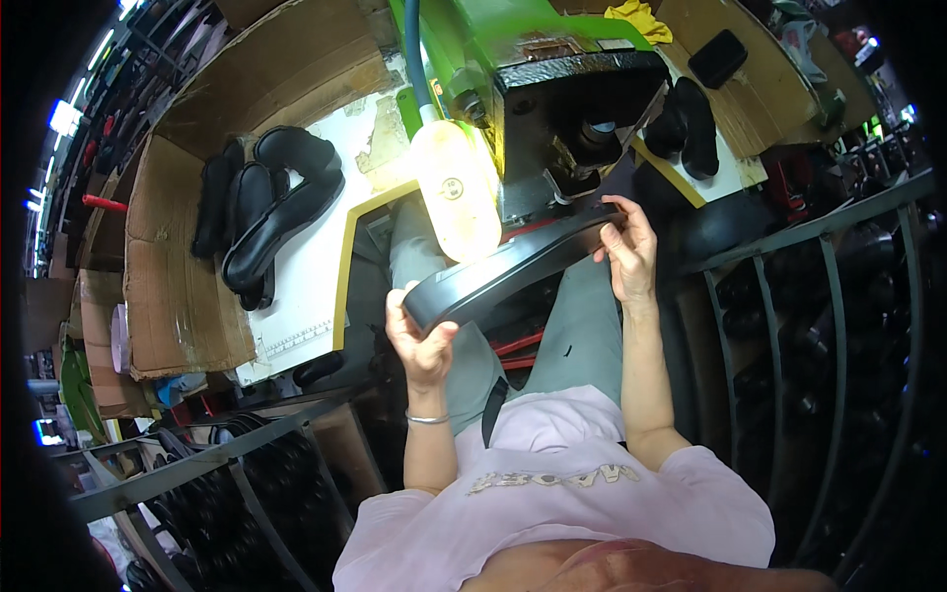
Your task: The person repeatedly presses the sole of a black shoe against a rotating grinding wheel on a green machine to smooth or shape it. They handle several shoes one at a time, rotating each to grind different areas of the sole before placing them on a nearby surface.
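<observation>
A long black shoe sole (508, 274) is stretched between my two hands in front of the machine, its right end higher than its left. My left hand (421, 342) grips the left end, thumb on the near side and fingers behind. At the other end, my right hand (629, 249) pinches the sole between thumb and fingers. Just beyond it stands a green machine with a black head (582, 99). A bright lamp (456, 187) glows close to the sole's far side.
Several black soles (281, 202) lie on the white tabletop (301, 296) at left, beside a cardboard box wall (187, 286). More soles (684, 128) rest right of the machine. Metal racks with rails (834, 257) flank me on both sides. A yellow cloth (639, 20) lies far right.
</observation>
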Motion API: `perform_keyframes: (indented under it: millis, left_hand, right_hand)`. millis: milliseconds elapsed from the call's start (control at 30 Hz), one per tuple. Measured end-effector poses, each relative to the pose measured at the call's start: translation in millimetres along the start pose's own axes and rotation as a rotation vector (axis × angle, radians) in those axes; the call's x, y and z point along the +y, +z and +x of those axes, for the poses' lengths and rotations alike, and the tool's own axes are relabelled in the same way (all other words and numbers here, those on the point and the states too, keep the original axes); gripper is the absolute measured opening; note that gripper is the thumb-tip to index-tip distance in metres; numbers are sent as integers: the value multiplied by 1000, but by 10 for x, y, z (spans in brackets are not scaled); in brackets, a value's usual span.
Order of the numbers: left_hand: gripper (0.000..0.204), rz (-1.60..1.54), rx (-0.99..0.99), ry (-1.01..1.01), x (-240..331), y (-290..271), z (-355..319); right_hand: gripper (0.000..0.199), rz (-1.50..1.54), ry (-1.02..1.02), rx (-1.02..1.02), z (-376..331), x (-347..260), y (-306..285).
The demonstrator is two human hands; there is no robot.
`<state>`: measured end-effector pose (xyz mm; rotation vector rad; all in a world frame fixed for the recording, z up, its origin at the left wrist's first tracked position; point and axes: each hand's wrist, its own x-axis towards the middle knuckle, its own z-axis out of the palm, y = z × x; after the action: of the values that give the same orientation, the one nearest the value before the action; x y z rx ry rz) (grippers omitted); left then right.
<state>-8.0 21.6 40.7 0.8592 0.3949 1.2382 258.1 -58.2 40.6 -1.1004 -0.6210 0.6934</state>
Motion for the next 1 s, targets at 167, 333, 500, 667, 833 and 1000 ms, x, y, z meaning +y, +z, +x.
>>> perform_keyframes:
  millis: [167,333,500,667,833,1000]
  left_hand:
    - [46,137,-2,37,-117,207,96]
    - [42,146,35,0,-55,145,59]
    - [32,76,137,-25,70,-49,-10]
    - [36,40,170,-73,173,-227,-113]
    - [46,239,107,-67,244,-387,-82]
    - [45,404,22,-17,140,-210,51]
  right_hand:
    - [40,-6,51,99,184,-9,-116]
    - [37,-31,88,146,175,-95,-24]
    - [34,-73,117,80,73,-97,174]
    - [32,-57,49,10,5,-68,396]
    - [36,-126,-116,-102,-59,-89,367]
    - [36,-115,-143,-48,29,-163,195]
